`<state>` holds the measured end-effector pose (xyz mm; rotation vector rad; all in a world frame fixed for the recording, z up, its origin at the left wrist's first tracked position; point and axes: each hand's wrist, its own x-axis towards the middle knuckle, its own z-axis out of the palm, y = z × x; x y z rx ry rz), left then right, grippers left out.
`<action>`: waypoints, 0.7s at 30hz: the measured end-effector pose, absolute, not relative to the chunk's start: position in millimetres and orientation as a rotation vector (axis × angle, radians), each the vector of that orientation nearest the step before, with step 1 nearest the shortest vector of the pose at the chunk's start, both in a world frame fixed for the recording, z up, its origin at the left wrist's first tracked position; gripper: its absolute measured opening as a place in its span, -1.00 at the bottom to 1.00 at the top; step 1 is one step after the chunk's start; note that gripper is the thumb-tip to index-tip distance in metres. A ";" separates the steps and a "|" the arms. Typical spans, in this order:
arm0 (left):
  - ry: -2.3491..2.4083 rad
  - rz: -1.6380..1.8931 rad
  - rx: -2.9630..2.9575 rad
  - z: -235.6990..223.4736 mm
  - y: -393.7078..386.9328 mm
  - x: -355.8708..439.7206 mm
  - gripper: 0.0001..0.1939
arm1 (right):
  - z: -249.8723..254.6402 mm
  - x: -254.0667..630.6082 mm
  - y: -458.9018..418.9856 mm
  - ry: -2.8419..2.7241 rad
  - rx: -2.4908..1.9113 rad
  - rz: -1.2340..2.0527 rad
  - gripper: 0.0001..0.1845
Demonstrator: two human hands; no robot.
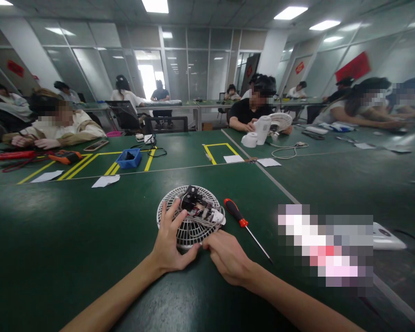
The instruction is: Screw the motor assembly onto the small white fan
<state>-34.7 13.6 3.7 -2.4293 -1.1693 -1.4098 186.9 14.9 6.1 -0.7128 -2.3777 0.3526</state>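
Observation:
A white fan head with a round wire grille [163, 219] lies on the green table right in front of me. Its black motor [191, 198], wires and a grey cord are exposed on top. My left hand [169, 244] rests over the grille's left side, fingers spread, with the thumb at the near rim. At that rim, beside the left thumb, my right hand [228, 256] is closed in a pinch; what sits between its fingertips is too small to make out. A screwdriver [242, 222] with a red and black handle lies to the right of the grille, touched by neither hand.
A blue bin [128, 158], a multimeter [65, 157], a phone [96, 145] and paper slips [105, 180] lie beyond. Across the table a person [252, 110] handles another white fan [263, 129]. A blurred patch [323, 246] and a white device [387, 237] are at right.

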 end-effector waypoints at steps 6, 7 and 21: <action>-0.993 -1.419 -2.356 2.4 5.6 -31.5 -0.21 | 2.5 186.9 13.4 -2.290 -0.787 0.398 -0.82; -0.944 -1.403 -2.360 2.9 4.8 -29.7 -0.29 | 1.8 186.7 13.3 -2.275 -0.781 0.393 -0.82; -0.780 -1.294 -2.315 -1.0 2.8 -20.7 -0.74 | -2.0 186.9 13.6 -2.259 -0.657 0.320 -0.37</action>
